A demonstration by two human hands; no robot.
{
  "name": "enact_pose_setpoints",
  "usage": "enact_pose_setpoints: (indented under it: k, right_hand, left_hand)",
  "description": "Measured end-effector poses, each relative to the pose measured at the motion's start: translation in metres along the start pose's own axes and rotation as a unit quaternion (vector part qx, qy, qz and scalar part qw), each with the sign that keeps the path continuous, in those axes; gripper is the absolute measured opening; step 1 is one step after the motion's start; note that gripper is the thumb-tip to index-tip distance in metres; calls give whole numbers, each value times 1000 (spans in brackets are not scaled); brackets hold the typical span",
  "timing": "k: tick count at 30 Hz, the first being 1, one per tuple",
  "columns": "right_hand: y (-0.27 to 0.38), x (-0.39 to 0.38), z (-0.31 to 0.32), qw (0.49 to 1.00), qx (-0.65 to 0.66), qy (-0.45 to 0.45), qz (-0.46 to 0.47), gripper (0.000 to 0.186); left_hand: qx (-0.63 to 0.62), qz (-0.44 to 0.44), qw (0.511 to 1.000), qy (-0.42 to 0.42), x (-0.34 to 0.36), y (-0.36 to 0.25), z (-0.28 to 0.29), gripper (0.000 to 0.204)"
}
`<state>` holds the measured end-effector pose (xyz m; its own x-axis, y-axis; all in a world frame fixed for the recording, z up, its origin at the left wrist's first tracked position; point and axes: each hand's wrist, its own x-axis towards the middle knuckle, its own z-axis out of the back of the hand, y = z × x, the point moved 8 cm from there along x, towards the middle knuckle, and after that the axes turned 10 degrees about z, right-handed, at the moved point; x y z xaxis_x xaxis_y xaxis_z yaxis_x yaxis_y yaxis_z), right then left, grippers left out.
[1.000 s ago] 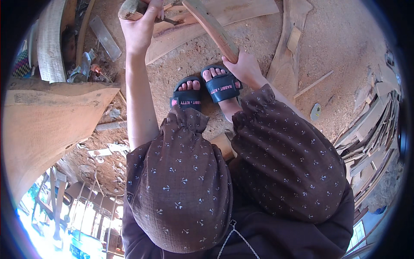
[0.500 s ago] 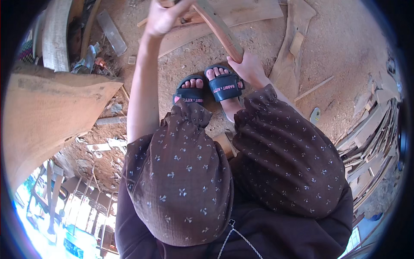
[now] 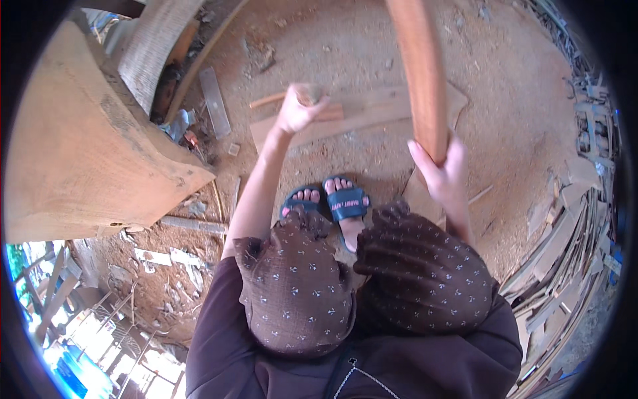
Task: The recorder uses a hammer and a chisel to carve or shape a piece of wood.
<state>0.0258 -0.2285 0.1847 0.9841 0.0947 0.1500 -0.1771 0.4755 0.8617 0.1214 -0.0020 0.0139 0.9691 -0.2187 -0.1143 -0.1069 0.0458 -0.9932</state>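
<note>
A curved wooden bar (image 3: 425,73) is gripped by the right hand (image 3: 445,178) and a blurred handle (image 3: 308,95) by the left hand (image 3: 298,115), fingers curled.

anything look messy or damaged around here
Pale scraps lie scattered over the dirt ground at the left, and wood strips are heaped unevenly at the right, so both spots look untidy. The curved wooden piece in the right hand shows no obvious damage, though it is blurred.
</note>
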Motion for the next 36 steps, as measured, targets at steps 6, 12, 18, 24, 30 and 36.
enact_pose_setpoints:
  k: [6,12,18,24,30,36]
  right_hand:
    - [14,-18,-23,995,-9,97,29,32]
    - [38,-5,-10,997,54,47,-20,29]
    - [-24,-6,-43,926,-295,230,-53,31]
    - [20,1,-31,994,-4,112,-5,33]
    - [20,10,-41,978,-60,195,-28,33]
    - [-41,4,-55,937,-202,275,-81,36]
  left_hand:
    - [-89,-119,989,2,-2,-36,-27,18]
    - [42,-31,999,15,1,-18,-12,15]
    - [-108,-107,988,-31,11,-26,-12,26]
    - [76,17,996,48,8,-4,-13,14]
    - [-1,7,1000,-3,-2,-5,4,11]
    - [-117,-88,989,-27,8,-30,-18,11]
